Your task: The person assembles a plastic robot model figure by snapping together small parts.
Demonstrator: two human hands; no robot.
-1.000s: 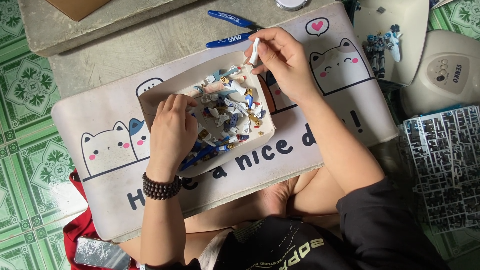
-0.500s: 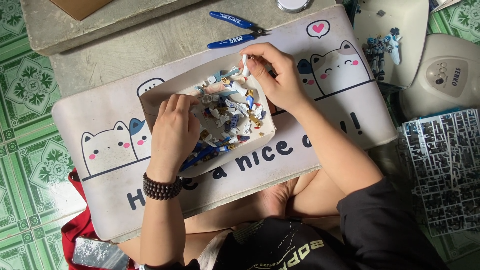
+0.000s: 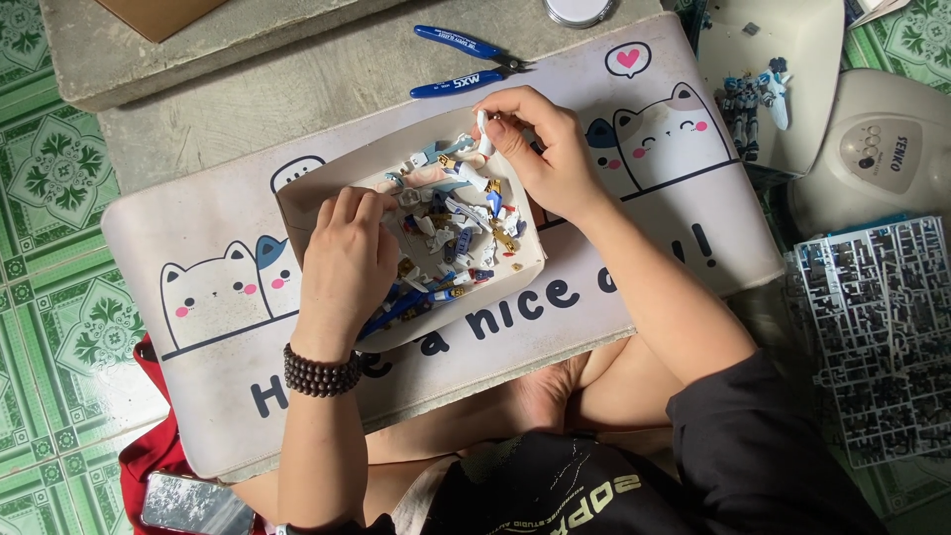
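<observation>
The person is sorting parts: the right hand (image 3: 540, 149) is pinching a small white piece (image 3: 482, 127) over the tray (image 3: 307, 193) on the counter; the left hand (image 3: 347, 263), fingers curled narrow, is rummaging inside. Next, probably, comes careful fitting.

1 head camera, looking steeply down, close above mat (image 3: 198, 396) and lap.

A: What do the hands show?
B: The left hand (image 3: 347, 263) rests in the shallow white tray (image 3: 317, 188) of small model parts (image 3: 461, 223); the right hand (image 3: 540, 149) pinches a white piece (image 3: 483, 127) at its far edge.

A: And around them?
B: A cat-print mat (image 3: 198, 287), blue nippers (image 3: 466, 61), and a grey parts frame (image 3: 882, 327) to the right.
</observation>
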